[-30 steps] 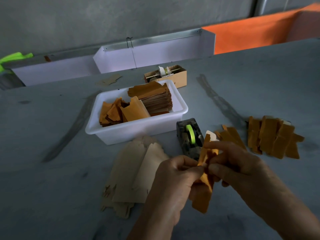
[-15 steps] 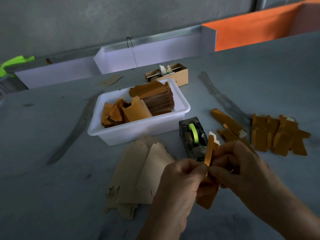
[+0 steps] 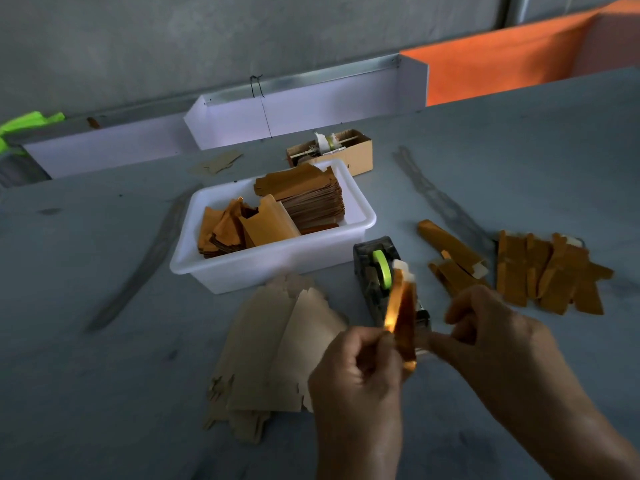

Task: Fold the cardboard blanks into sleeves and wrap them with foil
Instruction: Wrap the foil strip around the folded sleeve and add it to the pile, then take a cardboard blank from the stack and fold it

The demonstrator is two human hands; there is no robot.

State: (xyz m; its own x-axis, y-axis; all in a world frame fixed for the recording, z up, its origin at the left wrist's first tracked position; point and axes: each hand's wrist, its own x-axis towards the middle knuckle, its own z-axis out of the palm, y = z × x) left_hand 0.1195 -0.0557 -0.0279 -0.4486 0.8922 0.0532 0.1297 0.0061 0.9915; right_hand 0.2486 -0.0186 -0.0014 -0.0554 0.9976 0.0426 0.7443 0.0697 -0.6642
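Both hands work above the near edge of the grey surface (image 3: 104, 393), clamped on a narrow foil-wrapped sleeve (image 3: 403, 323) held almost upright between them. Left hand (image 3: 356, 372) pinches the sleeve's lower left edge between thumb and curled fingers; right hand (image 3: 491, 337) grips what looks like the opposite edge or a bit of tape, though motion blur hides the exact contact. The sleeve's white top end pokes up in front of the tape dispenser (image 3: 381, 278), which sits just behind the hands.

Judged from here, the main risk is the gold wrap springing loose or creasing if either pinch slips before the seam is fixed. The thin cardboard could also buckle under a hard squeeze.

Plain tan cardboard blanks (image 3: 277, 348) lie fanned flat just left of the hands, easy to scatter with a careless wrist. Finished gold sleeves (image 3: 547, 271) pile toward the right edge, two more (image 3: 453, 251) lying loose between them and the dispenser. Behind the blanks, a white tub (image 3: 277, 268) holds a stack of brown blanks and crumpled foil pieces (image 3: 225, 230). A small open cardboard box (image 3: 356, 154) stands just beyond it, toward the far edge.
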